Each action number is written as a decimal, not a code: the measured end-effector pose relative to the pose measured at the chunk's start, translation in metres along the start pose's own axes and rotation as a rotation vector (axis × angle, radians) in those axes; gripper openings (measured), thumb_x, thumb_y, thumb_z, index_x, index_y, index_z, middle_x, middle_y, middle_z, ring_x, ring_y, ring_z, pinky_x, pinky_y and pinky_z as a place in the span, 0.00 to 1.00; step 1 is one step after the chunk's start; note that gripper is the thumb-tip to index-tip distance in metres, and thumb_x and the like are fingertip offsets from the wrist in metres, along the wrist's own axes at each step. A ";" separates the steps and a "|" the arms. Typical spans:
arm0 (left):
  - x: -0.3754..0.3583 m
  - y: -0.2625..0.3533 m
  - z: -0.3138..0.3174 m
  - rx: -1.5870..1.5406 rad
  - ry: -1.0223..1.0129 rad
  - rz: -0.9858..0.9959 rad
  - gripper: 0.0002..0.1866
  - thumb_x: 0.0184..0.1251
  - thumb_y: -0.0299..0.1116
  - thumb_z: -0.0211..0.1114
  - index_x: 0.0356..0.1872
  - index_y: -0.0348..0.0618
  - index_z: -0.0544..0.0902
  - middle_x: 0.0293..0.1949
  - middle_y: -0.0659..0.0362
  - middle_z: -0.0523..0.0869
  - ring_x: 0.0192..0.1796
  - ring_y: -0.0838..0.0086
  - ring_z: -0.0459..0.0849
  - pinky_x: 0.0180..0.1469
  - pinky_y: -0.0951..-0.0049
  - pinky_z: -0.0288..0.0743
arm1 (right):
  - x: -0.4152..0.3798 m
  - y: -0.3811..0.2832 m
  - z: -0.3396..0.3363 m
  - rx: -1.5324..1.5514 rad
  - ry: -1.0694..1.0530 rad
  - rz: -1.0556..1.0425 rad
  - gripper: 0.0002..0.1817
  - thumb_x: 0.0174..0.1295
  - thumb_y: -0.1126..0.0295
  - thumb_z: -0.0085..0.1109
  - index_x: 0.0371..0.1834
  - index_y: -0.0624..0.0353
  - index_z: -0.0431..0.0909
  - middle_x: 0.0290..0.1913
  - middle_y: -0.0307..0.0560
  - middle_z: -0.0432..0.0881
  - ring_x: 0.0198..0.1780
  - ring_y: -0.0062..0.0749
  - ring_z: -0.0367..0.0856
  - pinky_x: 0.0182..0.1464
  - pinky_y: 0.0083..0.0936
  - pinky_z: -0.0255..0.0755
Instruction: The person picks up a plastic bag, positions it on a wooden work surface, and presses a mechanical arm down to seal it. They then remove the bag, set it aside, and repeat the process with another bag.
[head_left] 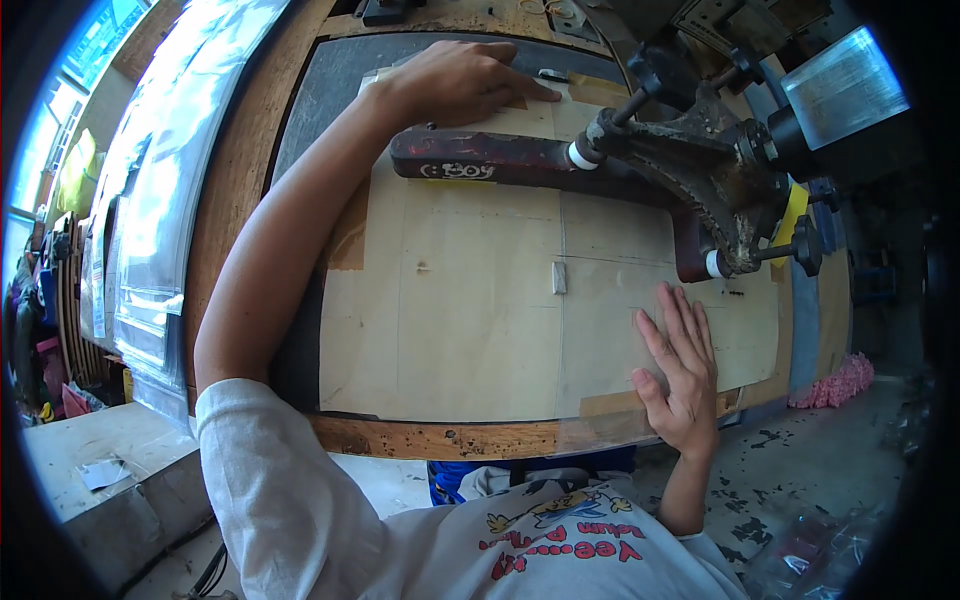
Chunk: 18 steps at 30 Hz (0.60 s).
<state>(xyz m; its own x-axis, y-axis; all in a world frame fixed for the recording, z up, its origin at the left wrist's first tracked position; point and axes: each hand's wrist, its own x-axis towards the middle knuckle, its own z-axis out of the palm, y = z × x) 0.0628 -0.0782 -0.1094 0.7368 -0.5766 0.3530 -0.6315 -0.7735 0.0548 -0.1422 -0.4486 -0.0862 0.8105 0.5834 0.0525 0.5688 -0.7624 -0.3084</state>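
Observation:
My left hand (450,85) rests at the far side of the board, beyond a dark red metal arm (485,155). One finger stretches right, near a small metal piece (552,74), and no held object shows. Flat on the near right part of the pale paper-covered board (480,330) lies my right hand (682,375), fingers spread and holding nothing. A clear plastic film (605,430) shows over the near edge beside it. A small light block (559,278) sits on the board's centre line.
The metal arm joins a machine head with black knobs (806,246) at the right. Stacked clear plastic sheets (165,200) lie along the left. A wooden edge (440,438) borders the near side. A pink bundle (840,382) is at the far right.

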 end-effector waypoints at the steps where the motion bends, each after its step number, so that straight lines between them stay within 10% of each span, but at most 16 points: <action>1: 0.000 0.001 -0.001 0.007 -0.018 -0.017 0.18 0.79 0.43 0.56 0.61 0.79 0.85 0.33 0.62 0.80 0.36 0.68 0.84 0.45 0.63 0.80 | 0.000 0.000 0.000 0.001 0.001 -0.001 0.29 0.69 0.53 0.54 0.72 0.52 0.76 0.79 0.59 0.64 0.79 0.59 0.61 0.80 0.57 0.47; 11: 0.002 0.000 -0.003 0.007 -0.047 0.007 0.19 0.79 0.40 0.54 0.63 0.79 0.83 0.42 0.58 0.82 0.40 0.65 0.85 0.50 0.62 0.80 | -0.001 0.001 0.002 0.004 0.011 -0.003 0.30 0.68 0.53 0.56 0.72 0.50 0.76 0.79 0.58 0.63 0.80 0.58 0.60 0.80 0.56 0.47; 18: 0.006 0.001 -0.018 -0.096 -0.139 -0.020 0.20 0.75 0.37 0.59 0.66 0.52 0.82 0.42 0.46 0.81 0.44 0.52 0.84 0.50 0.56 0.77 | -0.001 0.000 0.001 -0.043 -0.007 -0.019 0.35 0.68 0.42 0.56 0.74 0.46 0.74 0.81 0.57 0.60 0.81 0.57 0.57 0.80 0.58 0.45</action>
<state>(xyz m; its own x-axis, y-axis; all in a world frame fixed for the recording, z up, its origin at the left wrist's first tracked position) 0.0624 -0.0777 -0.0905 0.7714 -0.5976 0.2187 -0.6319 -0.7601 0.1516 -0.1430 -0.4487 -0.0871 0.7986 0.5997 0.0510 0.5896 -0.7625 -0.2662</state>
